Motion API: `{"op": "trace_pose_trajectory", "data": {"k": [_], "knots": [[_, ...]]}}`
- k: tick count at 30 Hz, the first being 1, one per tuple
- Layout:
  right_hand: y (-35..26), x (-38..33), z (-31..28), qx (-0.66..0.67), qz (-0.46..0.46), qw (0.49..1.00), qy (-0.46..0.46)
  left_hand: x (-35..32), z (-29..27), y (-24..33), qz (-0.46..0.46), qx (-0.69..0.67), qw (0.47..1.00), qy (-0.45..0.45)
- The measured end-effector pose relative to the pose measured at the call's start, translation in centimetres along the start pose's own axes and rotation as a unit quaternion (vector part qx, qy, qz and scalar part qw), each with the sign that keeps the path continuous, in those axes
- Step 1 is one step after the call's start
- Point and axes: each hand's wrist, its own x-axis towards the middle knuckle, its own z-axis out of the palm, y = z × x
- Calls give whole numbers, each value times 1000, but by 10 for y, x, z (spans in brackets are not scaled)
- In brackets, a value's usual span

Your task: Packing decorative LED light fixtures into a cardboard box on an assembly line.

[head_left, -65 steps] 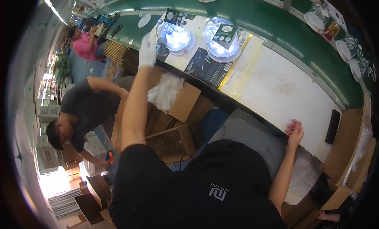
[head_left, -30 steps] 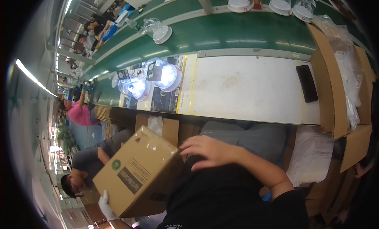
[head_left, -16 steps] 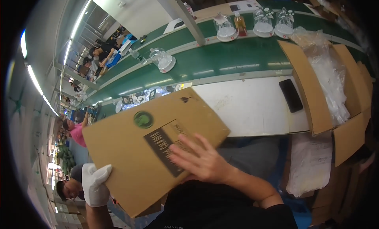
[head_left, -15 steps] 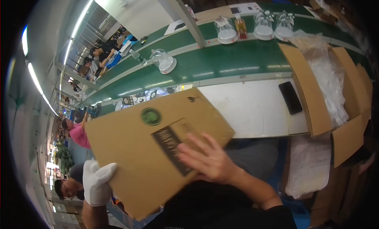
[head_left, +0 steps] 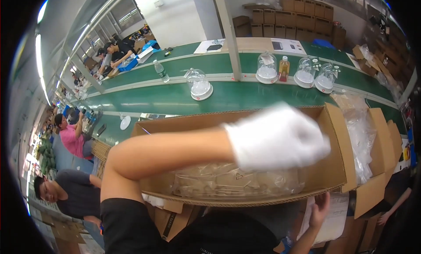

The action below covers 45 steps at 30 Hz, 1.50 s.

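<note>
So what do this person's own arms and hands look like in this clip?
The left hand wears a plain white glove that is motion-blurred; its forearm is bare up to a short black sleeve. The right hand is ungloved and bare, showing only partly at the lower edge. No watch, jewellery or markings are visible.

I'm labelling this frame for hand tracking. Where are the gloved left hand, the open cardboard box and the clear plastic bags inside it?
gloved left hand [head_left: 278, 135], head view, back of the white glove.
open cardboard box [head_left: 335, 157], head view, inner right wall.
clear plastic bags [head_left: 228, 184], head view, middle of the crumpled pile.
</note>
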Motion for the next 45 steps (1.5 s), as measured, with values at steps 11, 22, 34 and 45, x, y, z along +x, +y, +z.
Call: {"op": "trace_pose_trajectory", "data": {"k": [11, 22, 34, 45], "knots": [[-257, 156, 125, -461, -133, 857, -189, -25, -300, -377, -425, 511, 743, 85], [-283, 207, 179, -539, -29, 795, -277, -12, -304, -526, -368, 394, 833, 128], [-285, 206, 176, -552, -21, 778, -300, 34, -271, -520, -360, 390, 838, 128], [-278, 163, 151, -510, -72, 831, -212, 54, -273, -339, -267, 404, 840, 246]]}}
